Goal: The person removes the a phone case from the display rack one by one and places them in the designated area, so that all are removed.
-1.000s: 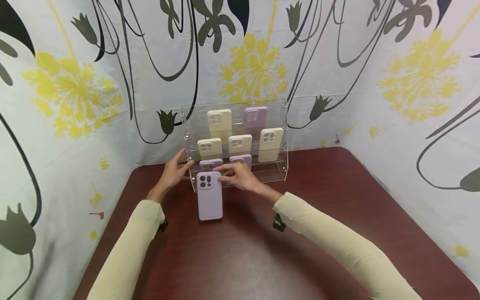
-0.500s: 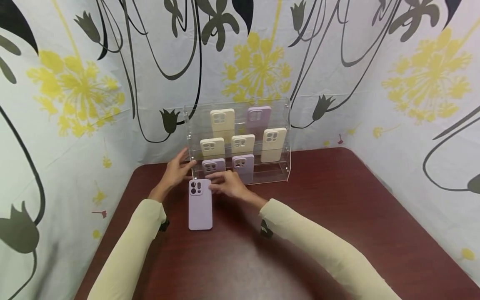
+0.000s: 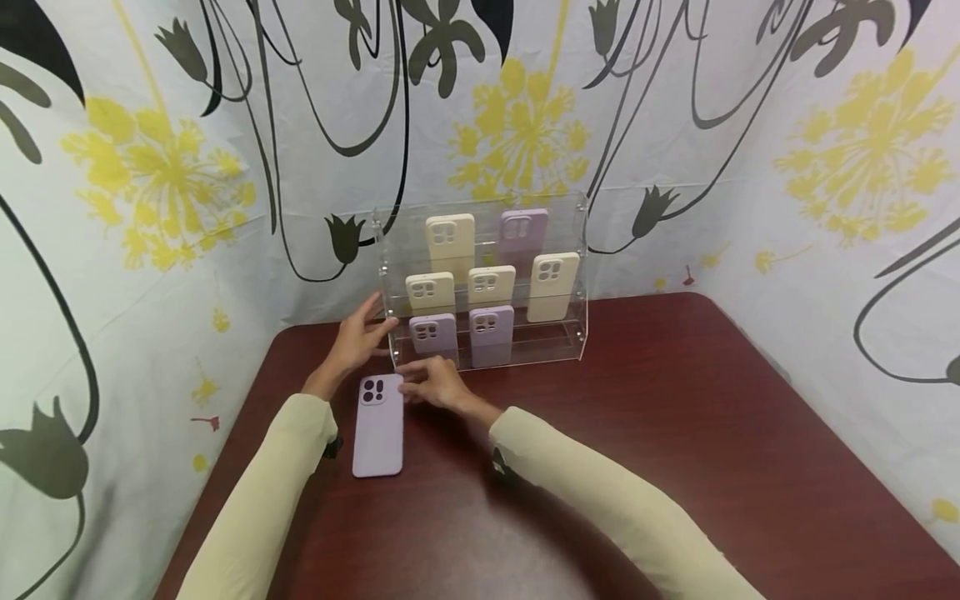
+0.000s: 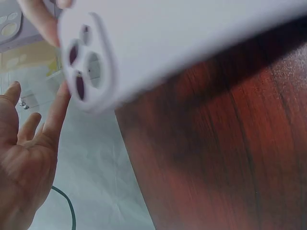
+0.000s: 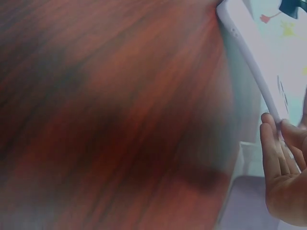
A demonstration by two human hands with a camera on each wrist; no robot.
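A lilac phone case [image 3: 378,433] with camera cutouts is pinched at its upper right edge by my right hand [image 3: 438,385]. In the right wrist view, the thumb and fingers of that hand grip the case [image 5: 254,60] near its camera end. My left hand [image 3: 356,340] rests at the left side of a clear acrylic display stand [image 3: 547,348], fingers extended. In the left wrist view, the left hand [image 4: 31,163] has its fingers spread beside the stand, and the blurred case [image 4: 158,38] fills the top.
Cream phone cases, one of them on the right [image 3: 553,287], and lilac ones, one at the bottom [image 3: 491,337], stand in the stand's tiers. Beneath is a dark red wooden table [image 3: 675,417]. A floral-patterned cloth [image 3: 525,50] hangs behind and at both sides.
My right hand has moved the lilac case left and toward me, away from the stand's front. The lower lilac cases are now less covered. My left hand has stayed at the stand's side.
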